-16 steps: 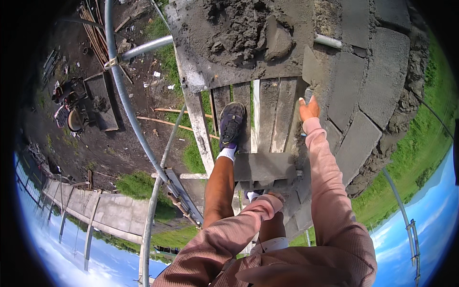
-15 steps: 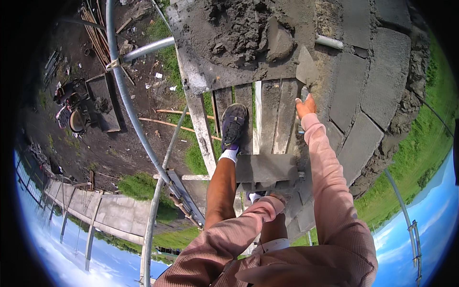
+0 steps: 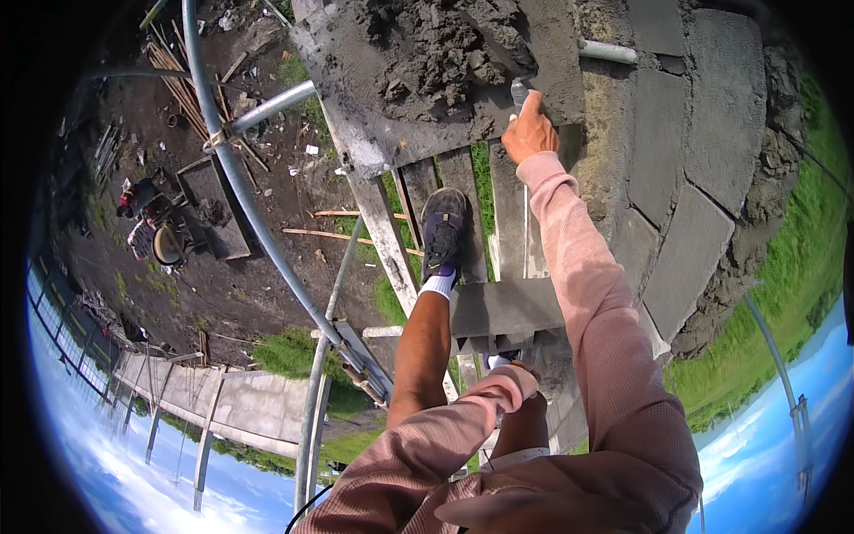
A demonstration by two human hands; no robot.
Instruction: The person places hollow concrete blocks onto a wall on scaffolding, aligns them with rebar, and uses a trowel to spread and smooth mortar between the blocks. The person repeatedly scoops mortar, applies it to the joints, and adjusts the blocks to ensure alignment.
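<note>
My right hand (image 3: 531, 135) is closed round the grey handle of a trowel (image 3: 519, 93), at the near right edge of a heap of wet grey mortar (image 3: 436, 62). I cannot make out the trowel's blade, which may be in the mortar. The mortar lies on a flat, mortar-caked board (image 3: 356, 125). My left forearm crosses in front of my body, and my left hand (image 3: 528, 363) is low, just on the near side of a smooth grey concrete block (image 3: 507, 305). Its fingers are mostly hidden, so any grip on the block does not show.
Wooden planks (image 3: 507, 214) with gaps between them lie under my shod foot (image 3: 443, 231). Grey blocks (image 3: 658, 133) with mortar joints run along the right. Metal scaffold pipes (image 3: 240, 191) stand at the left, above lower ground with a mortar trough (image 3: 218, 209) and loose timber.
My right hand has moved forward and left with the trowel, from beside the block row to the mortar heap. The view has shifted slightly. My left hand stays near the concrete block.
</note>
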